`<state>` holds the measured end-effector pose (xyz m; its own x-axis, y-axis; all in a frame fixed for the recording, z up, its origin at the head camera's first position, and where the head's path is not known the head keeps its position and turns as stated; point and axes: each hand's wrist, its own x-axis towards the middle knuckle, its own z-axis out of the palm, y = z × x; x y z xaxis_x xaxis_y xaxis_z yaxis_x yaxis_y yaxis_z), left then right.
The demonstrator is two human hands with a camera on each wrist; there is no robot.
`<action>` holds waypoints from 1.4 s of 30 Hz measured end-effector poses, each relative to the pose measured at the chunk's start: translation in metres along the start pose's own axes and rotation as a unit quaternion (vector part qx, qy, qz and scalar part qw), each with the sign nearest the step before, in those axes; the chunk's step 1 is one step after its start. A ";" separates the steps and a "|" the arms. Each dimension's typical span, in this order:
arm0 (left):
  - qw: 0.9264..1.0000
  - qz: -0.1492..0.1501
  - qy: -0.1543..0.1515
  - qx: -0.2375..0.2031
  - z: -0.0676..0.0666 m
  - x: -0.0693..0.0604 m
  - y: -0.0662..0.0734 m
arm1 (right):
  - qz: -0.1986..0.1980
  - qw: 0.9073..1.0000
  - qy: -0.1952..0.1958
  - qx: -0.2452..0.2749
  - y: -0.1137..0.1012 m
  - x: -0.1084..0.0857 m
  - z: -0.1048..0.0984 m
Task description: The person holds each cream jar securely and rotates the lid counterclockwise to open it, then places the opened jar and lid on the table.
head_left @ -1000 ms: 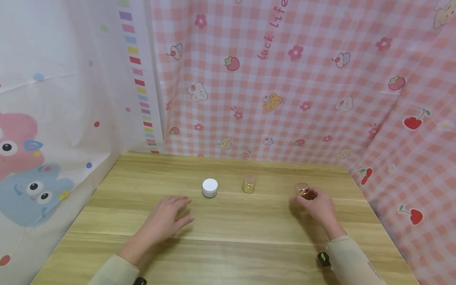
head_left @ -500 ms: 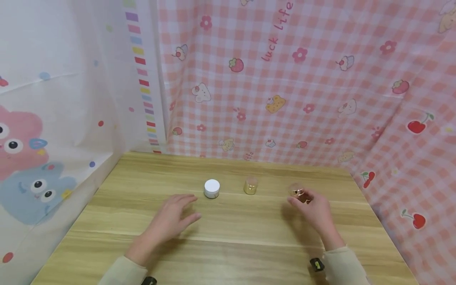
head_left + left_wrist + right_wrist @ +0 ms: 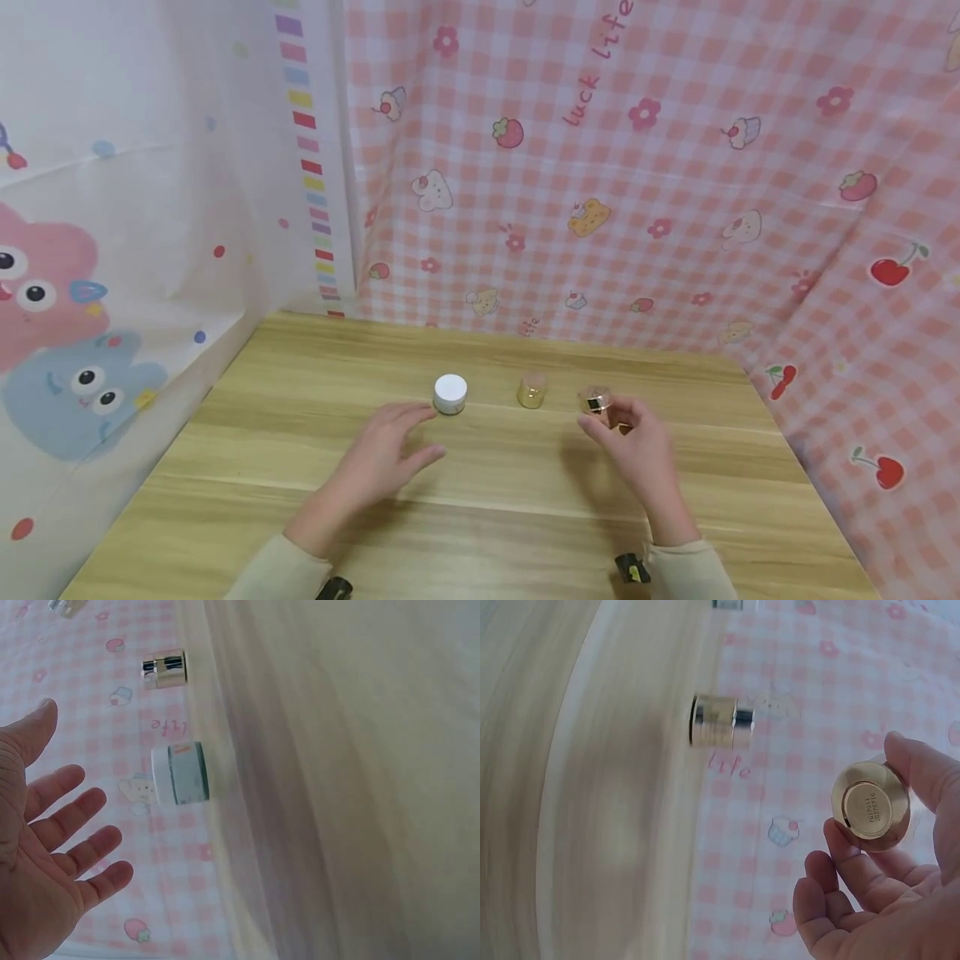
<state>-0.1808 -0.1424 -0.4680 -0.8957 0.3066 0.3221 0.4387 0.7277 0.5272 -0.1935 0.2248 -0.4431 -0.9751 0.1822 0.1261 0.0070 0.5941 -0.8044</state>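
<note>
Wood tbl (image 3: 495,517), R hand (image 3: 643,454) w/ gripped gold jar (image 3: 870,808), moved L

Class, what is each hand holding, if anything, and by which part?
The right hand pinches a gold jar by its round side, between thumb and fingers. The left hand holds nothing.

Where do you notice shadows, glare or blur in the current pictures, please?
Head view: soft shadows on the table near the left hand and right hand; left wrist view: reflections on the standing gold container, table grain smeared; right wrist view: table grain blurred, print on the held gold container comparatively sharp.
</note>
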 end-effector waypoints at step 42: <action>0.974 -0.029 -0.050 -0.218 0.027 0.021 0.055 | -0.127 0.982 -0.126 0.059 -0.041 -0.056 0.063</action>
<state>-0.1774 -0.0793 -0.4536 -0.9126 0.3477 0.2150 0.3572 0.4224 0.8331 -0.1530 0.1409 -0.4534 -0.9663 -0.1687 0.1946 -0.2539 0.4972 -0.8297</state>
